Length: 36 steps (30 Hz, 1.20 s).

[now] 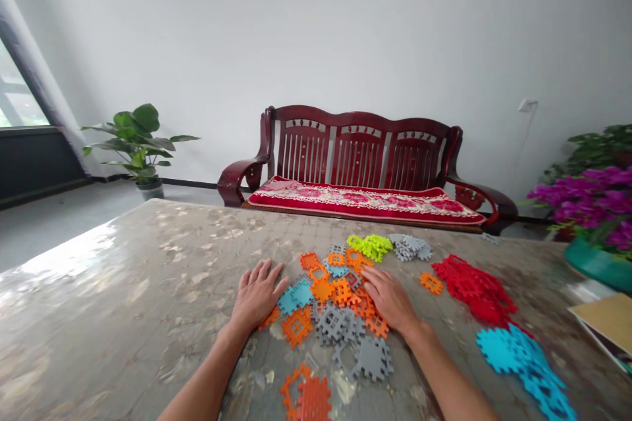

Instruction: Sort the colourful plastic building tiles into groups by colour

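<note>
My left hand (257, 295) lies flat on the marble-patterned table (128, 302), fingers spread, touching the left edge of a mixed pile of flat interlocking plastic tiles (332, 308) in orange, grey and blue. My right hand (390, 297) rests palm down on the pile's right side, fingers stretched over orange tiles. Neither hand grips anything. Sorted heaps lie around: lime-green tiles (370, 247), grey tiles (409, 248), red tiles (474, 286), blue tiles (528, 365), and orange tiles (309, 398) near the front edge.
A dark wooden bench (360, 158) with a red cushion stands behind the table. A leafy potted plant (135, 145) is at the left, purple flowers in a green pot (595, 223) at the right. Books or papers (605, 322) lie at the table's right edge.
</note>
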Available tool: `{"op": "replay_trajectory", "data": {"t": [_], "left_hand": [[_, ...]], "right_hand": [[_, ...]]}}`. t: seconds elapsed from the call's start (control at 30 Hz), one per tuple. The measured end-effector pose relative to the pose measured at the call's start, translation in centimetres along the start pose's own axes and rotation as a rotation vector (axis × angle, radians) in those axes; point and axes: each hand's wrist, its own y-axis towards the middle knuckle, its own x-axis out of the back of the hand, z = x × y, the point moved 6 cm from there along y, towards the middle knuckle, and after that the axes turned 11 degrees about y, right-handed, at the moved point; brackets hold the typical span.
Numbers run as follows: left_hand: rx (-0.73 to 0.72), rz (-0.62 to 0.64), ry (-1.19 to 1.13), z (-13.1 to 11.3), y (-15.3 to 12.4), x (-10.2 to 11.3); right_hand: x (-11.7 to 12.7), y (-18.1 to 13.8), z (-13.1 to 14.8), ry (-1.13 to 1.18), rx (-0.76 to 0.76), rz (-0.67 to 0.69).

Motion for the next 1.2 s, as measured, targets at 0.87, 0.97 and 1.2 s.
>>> {"op": "replay_trajectory", "data": {"t": [0.87,0.97,1.2], "left_hand": [[0.023,-0.118,-0.097,0.2,2.5,-0.1],[0.017,-0.109,-0.079,0.2,2.5,-0.1],[0.011,-0.109,-0.070,0.1,2.3,-0.1]], "right_hand": [[0.7,0.7,-1.1,-0.002,-0.245,-0.081],[0.5,0.7,-0.4,-0.032,-0.241,-0.050],[0.0,1.3,0.8,-0.115,-0.241,-0.062]]}}
